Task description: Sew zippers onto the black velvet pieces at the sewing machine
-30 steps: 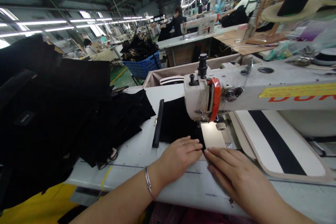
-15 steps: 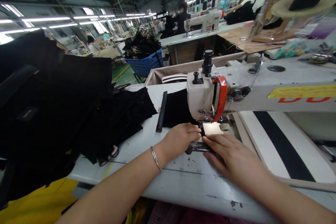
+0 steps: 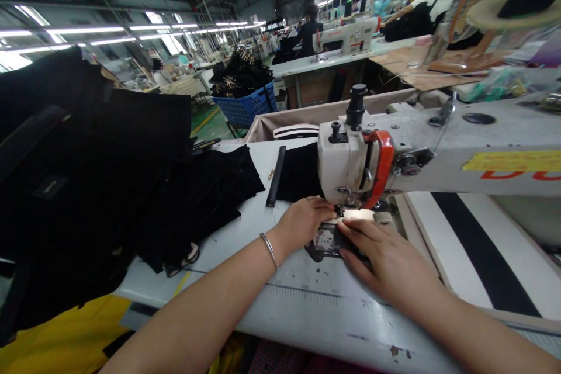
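Observation:
My left hand [image 3: 303, 222] and my right hand [image 3: 385, 260] lie side by side on the sewing table [image 3: 307, 298], just in front of the needle of a white sewing machine [image 3: 350, 163] with an orange guard. Both press flat, fingers together, on a black fabric piece [image 3: 298, 178] that runs under the machine head, and a small cream piece shows under the presser foot. A worn metal plate [image 3: 324, 242] shows between the hands. A thin bracelet circles my left wrist.
A tall heap of black fabric pieces [image 3: 87, 187] covers the table's left side. A black strip [image 3: 276, 176] lies beside the work. A cream panel with a black stripe [image 3: 482, 245] lies to the right. A blue basket [image 3: 245, 106] and other people at machines are behind.
Both hands have slid forward towards the needle, feeding the black fabric under the machine head. The metal plate in the table is now uncovered behind the fingers.

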